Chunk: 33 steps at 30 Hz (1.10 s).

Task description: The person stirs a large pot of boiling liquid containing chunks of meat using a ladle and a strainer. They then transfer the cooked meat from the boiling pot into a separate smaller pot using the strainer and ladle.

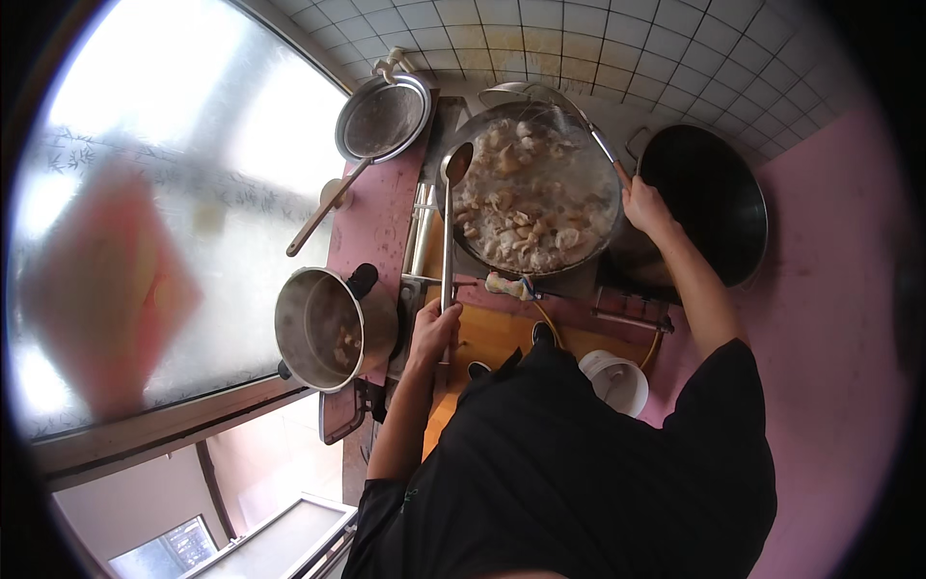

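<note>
My left hand (434,333) is closed on the long metal handle of a ladle (457,163), whose bowl is over the left rim of a large wok (615,239). Pieces of meat (521,231) lie in cloudy, steaming liquid in the wok. My right hand (646,206) grips the wooden-ended handle of a wire strainer (532,94); its round head is at the wok's far rim. Left of my left hand stands a deep metal pot (376,318) with dark handles and some pieces of food at its bottom.
A fine sieve with a wooden handle (329,208) rests on a metal basin (343,127) beneath a tap (391,65). A second, dark wok (705,203) stands at the right. On the floor is a white bucket (615,380). A cloth-wrapped handle (508,286) juts from the near side of the wok.
</note>
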Available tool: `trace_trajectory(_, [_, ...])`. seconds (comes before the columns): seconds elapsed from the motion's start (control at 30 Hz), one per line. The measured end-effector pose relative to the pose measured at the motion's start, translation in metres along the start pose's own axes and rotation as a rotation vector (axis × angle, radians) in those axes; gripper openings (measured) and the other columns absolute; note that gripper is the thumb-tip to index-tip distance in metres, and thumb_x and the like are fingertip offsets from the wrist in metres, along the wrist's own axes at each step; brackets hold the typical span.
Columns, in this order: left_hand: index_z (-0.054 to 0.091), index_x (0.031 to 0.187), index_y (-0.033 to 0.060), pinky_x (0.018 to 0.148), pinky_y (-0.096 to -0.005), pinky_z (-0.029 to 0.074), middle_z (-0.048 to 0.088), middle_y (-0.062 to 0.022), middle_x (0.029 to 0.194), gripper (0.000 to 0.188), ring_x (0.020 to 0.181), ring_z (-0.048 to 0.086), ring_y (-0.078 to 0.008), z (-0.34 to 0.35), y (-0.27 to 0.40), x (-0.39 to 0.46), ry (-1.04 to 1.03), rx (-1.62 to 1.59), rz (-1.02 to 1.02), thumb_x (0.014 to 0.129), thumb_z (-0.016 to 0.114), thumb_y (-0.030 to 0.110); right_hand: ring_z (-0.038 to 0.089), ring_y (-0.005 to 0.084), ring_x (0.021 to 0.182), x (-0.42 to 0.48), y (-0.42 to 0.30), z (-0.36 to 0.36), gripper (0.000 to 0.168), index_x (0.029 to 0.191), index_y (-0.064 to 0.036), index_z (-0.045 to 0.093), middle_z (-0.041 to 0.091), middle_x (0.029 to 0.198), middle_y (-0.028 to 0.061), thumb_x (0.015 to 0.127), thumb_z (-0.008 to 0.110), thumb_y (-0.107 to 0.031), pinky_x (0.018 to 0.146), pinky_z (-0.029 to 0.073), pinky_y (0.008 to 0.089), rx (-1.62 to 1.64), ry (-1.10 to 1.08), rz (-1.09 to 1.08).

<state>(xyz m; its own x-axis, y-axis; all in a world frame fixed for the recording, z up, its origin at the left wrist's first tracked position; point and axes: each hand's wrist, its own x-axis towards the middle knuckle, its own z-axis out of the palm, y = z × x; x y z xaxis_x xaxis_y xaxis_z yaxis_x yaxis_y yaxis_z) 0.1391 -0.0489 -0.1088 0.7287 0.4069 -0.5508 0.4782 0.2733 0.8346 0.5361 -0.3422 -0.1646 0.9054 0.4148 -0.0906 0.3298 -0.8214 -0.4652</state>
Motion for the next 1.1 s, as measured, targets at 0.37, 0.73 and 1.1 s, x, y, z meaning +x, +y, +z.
trace_trajectory(0.37, [0.061, 0.099, 0.0037, 0.041, -0.0259, 0.038, 0.049, 0.0007, 0.059, 0.035, 0.044, 0.046, -0.0089, 0.014, 0.021, 0.052, 0.006, 0.046, -0.049, 0.106, 0.056, 0.038, 0.054, 0.0171, 0.047, 0.016, 0.008, -0.028, 0.030, 0.098, 0.003, 0.055, 0.056, 0.070, 0.0095, 0.102, 0.054, -0.027, 0.039, 0.046, 0.0358, 0.283, -0.568, 0.434])
trace_trajectory(0.73, [0.056, 0.107, 0.0047, 0.044, -0.0293, 0.034, 0.040, 0.0011, 0.063, 0.046, 0.049, 0.038, -0.0115, 0.014, 0.031, 0.082, -0.147, -0.126, -0.314, 0.108, 0.045, 0.049, 0.035, 0.0055, 0.046, -0.062, -0.012, 0.068, 0.017, 0.093, -0.011, 0.048, 0.037, 0.063, -0.0058, 0.103, 0.054, -0.024, 0.043, 0.033, 0.0268, 1.290, -0.752, 0.810])
trace_trajectory(1.1, [0.057, 0.106, 0.0056, 0.041, -0.0301, 0.032, 0.036, 0.0018, 0.057, 0.040, 0.043, 0.036, -0.0114, 0.024, 0.039, 0.051, -0.168, -0.019, -0.289, 0.109, 0.046, 0.044, 0.033, 0.0012, 0.047, -0.110, -0.059, 0.079, 0.016, 0.096, -0.013, 0.048, 0.037, 0.065, -0.0097, 0.106, 0.050, -0.026, 0.043, 0.031, 0.0202, 1.895, -0.887, 0.936])
